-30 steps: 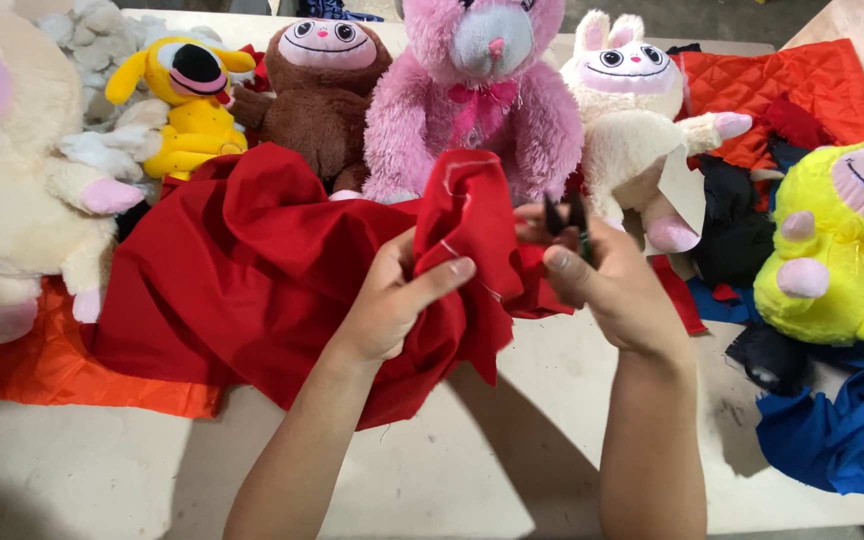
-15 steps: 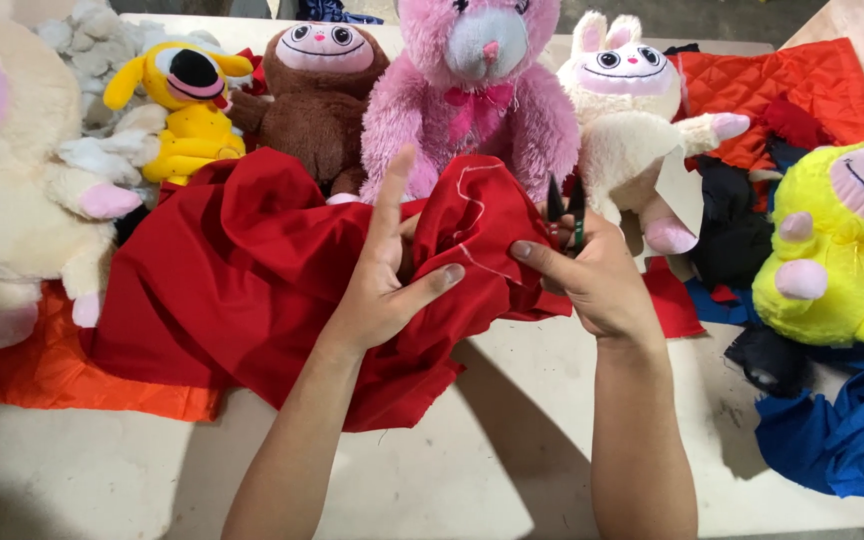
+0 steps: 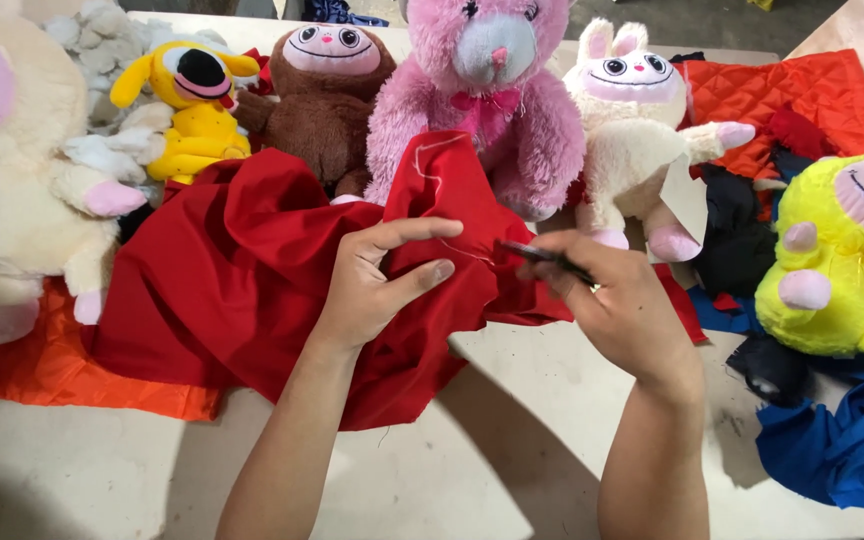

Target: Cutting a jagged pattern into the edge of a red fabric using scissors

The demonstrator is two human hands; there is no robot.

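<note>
Now: Two Hands on a Red Cloth

Mostly, you see a big pale table [image 3: 512, 480] with lots of soft toys and cloth on it. The biggest toy is a cream one [image 3: 12, 170] at the far left, sitting partly on an orange cloth [image 3: 42, 370]. A big red cloth [image 3: 242, 270] lies bunched up in the middle of the table, right in front of the toys. Behind it sits a pink bear [image 3: 482, 90] with a bow. Next to the bear, on the left, is a brown toy [image 3: 327, 100], and past that a small yellow toy [image 3: 187, 110]. On the bear's right is a white bunny toy [image 3: 637, 130]. A bright yellow toy [image 3: 842, 260] sits at the right edge, with a blue cloth [image 3: 842, 450] below it and a red quilted cloth [image 3: 782, 95] behind it.

The left hand [image 3: 377, 285] rests on the red cloth. Its thumb and fingers pinch a raised fold of the cloth, so it is closed on the cloth. A thin pale thread line [image 3: 432, 170] runs along that fold.

The right hand [image 3: 617, 300] is just beside the fold. Its fingers are closed around a small dark tool [image 3: 542, 257], whose tip points at the red cloth. I cannot tell what kind of tool it is.
</note>
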